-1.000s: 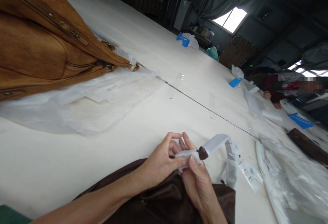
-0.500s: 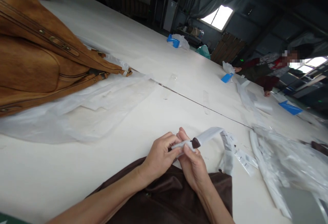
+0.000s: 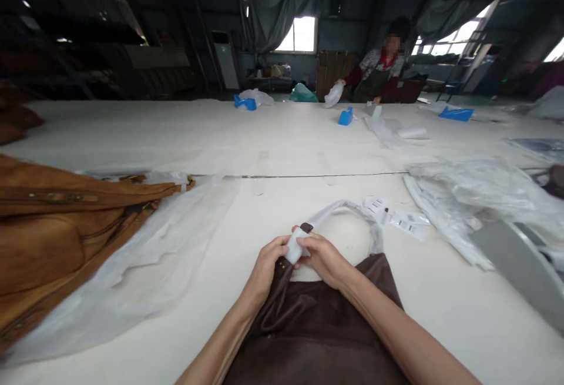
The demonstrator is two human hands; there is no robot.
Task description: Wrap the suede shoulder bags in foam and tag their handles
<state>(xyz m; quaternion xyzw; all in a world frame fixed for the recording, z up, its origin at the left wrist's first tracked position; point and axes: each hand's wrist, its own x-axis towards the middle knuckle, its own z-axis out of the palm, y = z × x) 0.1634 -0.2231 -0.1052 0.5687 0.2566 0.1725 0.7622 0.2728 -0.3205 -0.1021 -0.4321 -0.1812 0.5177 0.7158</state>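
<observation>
A dark brown bag (image 3: pixel 321 338) lies on the table right in front of me. Its strap (image 3: pixel 339 206) arches up in pale wrapping, with a bare brown bit near my fingers. My left hand (image 3: pixel 267 264) is closed round the strap's left end, where a white piece of wrapping (image 3: pixel 296 245) covers it. From the other side, my right hand (image 3: pixel 324 258) pinches the same wrapping, thumb on top. Some fingertips are hidden behind it. White labels (image 3: pixel 408 223) with printed barcodes hang by the strap's right side.
At left a tan bag (image 3: pixel 39 232) rests on clear plastic film (image 3: pixel 176 261). Crumpled plastic (image 3: pixel 480 197) and a grey sheet (image 3: pixel 520 267) lie to the right. Across the white table (image 3: pixel 176 132), a co-worker (image 3: pixel 381 67) holds some plastic near blue pieces (image 3: pixel 346 116).
My view has levelled out and turned. Both hands have shifted on the strap's left end, and the white wrapping now stands more upright between them. The co-worker's hand has lifted some plastic.
</observation>
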